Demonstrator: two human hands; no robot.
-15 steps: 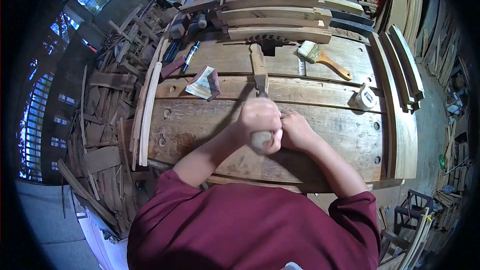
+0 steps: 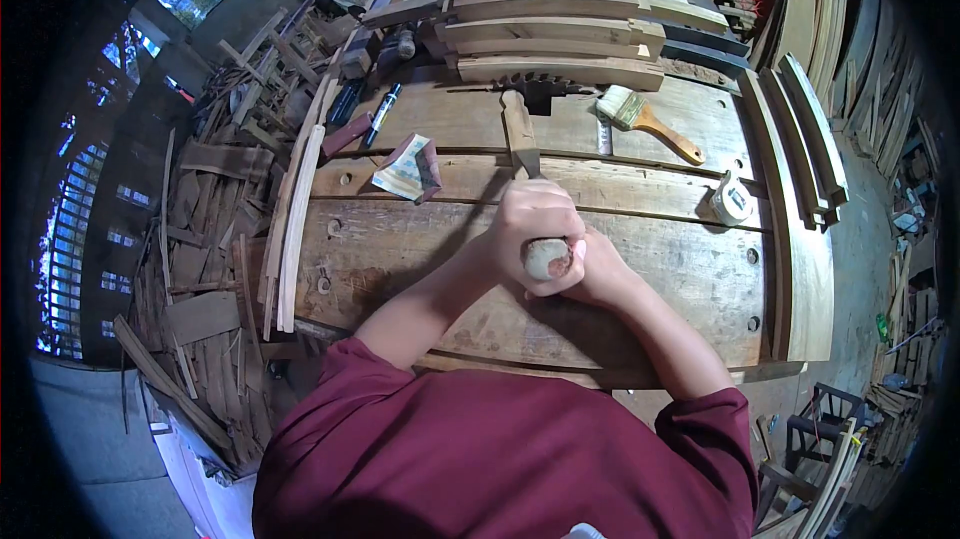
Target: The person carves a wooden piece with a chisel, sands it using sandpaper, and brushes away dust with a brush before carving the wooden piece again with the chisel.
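My left hand [image 2: 538,214] is closed round a thick, rounded tool handle [image 2: 547,259]. The handle's pale end, with a worn brown patch, points up at me. Pressed close behind it on the right is my right hand [image 2: 598,269]; its fingers look curled but are mostly hidden, along with whatever they grip. A narrow wooden piece [image 2: 519,124] runs away from my hands over the bench, with a dark, metal-looking part [image 2: 526,168] at its near end. The tool's working end is hidden below my fists.
The wooden workbench [image 2: 420,239] carries folded sandpaper [image 2: 408,171], a marker pen [image 2: 382,116], a paintbrush [image 2: 650,124] and a tape measure [image 2: 732,201]. A toothed saw blade [image 2: 530,84] shows at a slot. Stacked timber [image 2: 550,34] lies behind; scrap wood [image 2: 205,324] is heaped left.
My left hand has shifted slightly right and toward me, closer against the right hand. It was blurred and is now sharp, still gripping the handle. The dark part beyond it shows differently.
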